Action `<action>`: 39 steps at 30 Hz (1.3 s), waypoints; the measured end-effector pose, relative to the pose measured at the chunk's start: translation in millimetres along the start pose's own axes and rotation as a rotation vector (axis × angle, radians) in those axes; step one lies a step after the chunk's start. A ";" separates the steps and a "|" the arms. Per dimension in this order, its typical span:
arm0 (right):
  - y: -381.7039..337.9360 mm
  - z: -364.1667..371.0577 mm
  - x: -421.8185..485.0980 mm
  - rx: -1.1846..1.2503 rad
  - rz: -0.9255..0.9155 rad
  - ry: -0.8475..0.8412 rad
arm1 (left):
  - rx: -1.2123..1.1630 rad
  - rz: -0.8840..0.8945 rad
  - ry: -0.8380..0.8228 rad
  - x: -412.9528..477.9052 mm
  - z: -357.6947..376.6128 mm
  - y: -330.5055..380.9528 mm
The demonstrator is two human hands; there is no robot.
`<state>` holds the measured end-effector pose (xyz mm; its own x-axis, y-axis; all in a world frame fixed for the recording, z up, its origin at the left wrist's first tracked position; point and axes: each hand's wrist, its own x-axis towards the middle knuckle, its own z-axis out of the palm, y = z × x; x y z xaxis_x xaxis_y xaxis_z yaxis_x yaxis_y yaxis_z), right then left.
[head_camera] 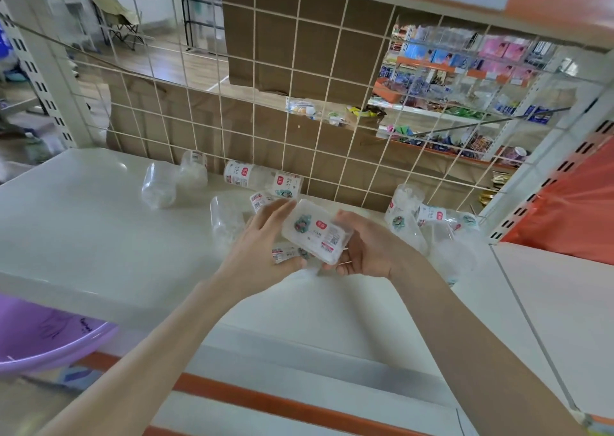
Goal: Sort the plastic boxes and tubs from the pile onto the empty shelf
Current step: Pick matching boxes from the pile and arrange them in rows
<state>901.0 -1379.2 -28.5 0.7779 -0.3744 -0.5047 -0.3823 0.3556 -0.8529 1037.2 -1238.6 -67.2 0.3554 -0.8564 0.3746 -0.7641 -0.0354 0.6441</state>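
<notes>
Mid-sort, I grasp a clear labelled plastic box [314, 233], left hand [262, 246] pinching one end, right hand [365, 249] cupping the other, above the middle of the white shelf [83, 223]; next, I judge, it wants setting down beside the tubs [159, 186] along the back edge.

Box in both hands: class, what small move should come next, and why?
Probably lower the box onto the bare shelf further left. The left hand and right hand hold it in the air, and loose tubs lie under it and to its right.
</notes>
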 end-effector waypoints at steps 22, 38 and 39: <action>10.6 14.6 -17.8 -0.842 -0.515 0.238 | -0.053 -0.092 -0.020 -2.4 -12.0 3.0; 50.1 -13.4 -39.4 -0.968 -0.267 0.644 | 0.188 -0.264 -0.158 -21.8 10.1 -11.4; 52.4 -12.9 -39.9 -0.982 -0.238 0.651 | 0.194 -0.269 -0.165 -20.0 9.9 -11.8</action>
<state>843.4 -1356.7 -54.7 0.5913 -0.8048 -0.0521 -0.6999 -0.4801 -0.5288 1033.8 -1226.2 -88.9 0.4779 -0.8741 0.0867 -0.7488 -0.3539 0.5604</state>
